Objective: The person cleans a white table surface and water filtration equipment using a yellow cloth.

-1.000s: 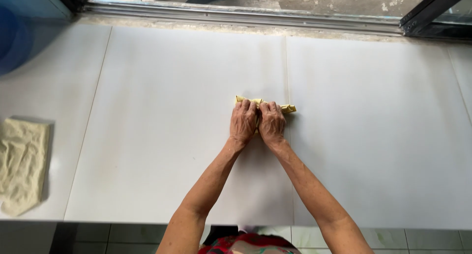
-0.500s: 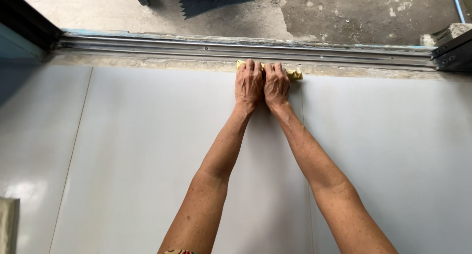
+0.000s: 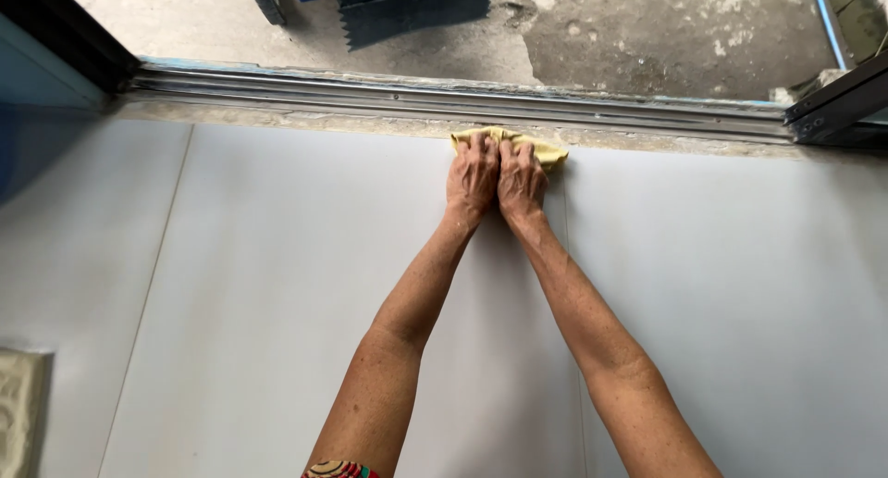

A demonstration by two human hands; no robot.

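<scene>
The 2 hands, left hand (image 3: 473,174) and right hand (image 3: 522,179), press flat side by side on the yellow cloth (image 3: 551,151), which lies crosswise under their fingers, against the door track (image 3: 370,97).

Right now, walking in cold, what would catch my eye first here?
Two bare arms stretch up the middle, the left hand and right hand side by side, both pressing a yellow cloth down on the far edge of the pale tiled floor. Just beyond the cloth runs a metal door track, with rough concrete ground past it. Another pale cloth lies at the lower left edge.
</scene>
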